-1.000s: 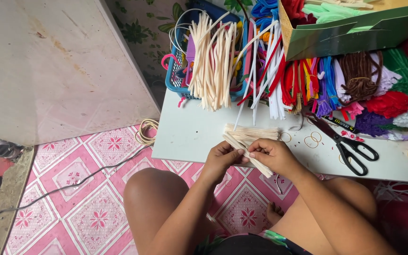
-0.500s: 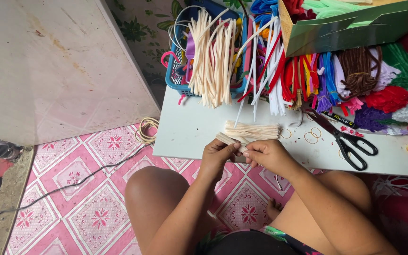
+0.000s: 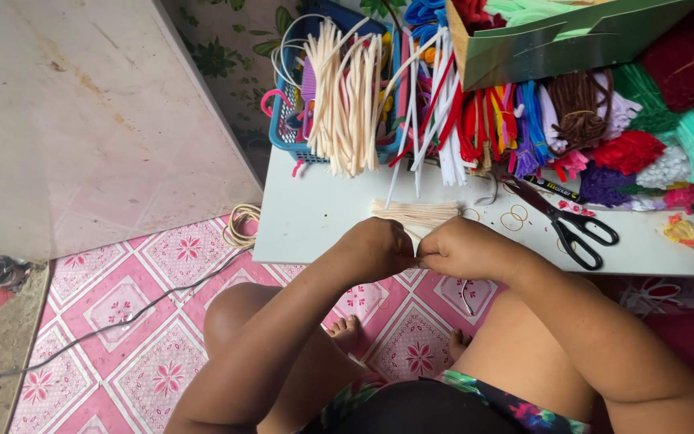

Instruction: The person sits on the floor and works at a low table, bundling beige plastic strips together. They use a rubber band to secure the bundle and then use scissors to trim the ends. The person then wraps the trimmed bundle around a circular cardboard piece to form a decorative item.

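A small bundle of short cream pipe cleaners (image 3: 417, 214) lies flat at the near edge of the white table (image 3: 315, 217). My left hand (image 3: 377, 247) and my right hand (image 3: 461, 249) are closed side by side on the bundle's near end, knuckles touching. The far ends of the cleaners fan out past my fingers. How my fingertips grip is hidden under the hands.
A blue basket (image 3: 295, 120) of long cream cleaners stands behind. Coloured pipe cleaners (image 3: 516, 120) are piled beside a green cardboard box (image 3: 572, 40). Black scissors (image 3: 565, 221) and small rings (image 3: 512, 217) lie to the right. A cable (image 3: 146, 309) crosses the pink tiled floor.
The bundle was held tilted above the table edge; now it lies level on the table. Both hands have drawn together onto its near end.
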